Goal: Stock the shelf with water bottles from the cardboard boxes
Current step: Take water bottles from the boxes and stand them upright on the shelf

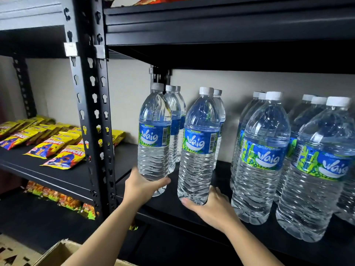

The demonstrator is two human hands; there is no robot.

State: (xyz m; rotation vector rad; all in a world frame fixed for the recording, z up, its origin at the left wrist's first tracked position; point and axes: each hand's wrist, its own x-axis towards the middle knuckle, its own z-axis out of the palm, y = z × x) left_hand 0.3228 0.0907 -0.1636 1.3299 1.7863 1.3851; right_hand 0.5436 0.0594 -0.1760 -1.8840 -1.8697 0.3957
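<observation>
My left hand (141, 187) grips the base of a clear water bottle (154, 135) with a blue label and white cap, upright at the left end of the black shelf (169, 200). My right hand (213, 207) grips the base of a second such bottle (199, 144) just to its right. Both bottles stand at the shelf's front, with more bottles (175, 121) in rows behind them. Further right stand several more bottles (263, 156) in rows. A corner of a cardboard box (57, 252) shows at the bottom left.
A black perforated upright post (92, 112) stands left of my left hand. On the left bay's shelf lie yellow snack packets (51, 146), with orange snack packs (63, 200) one level below. A black shelf board (221, 25) hangs close above the bottle caps.
</observation>
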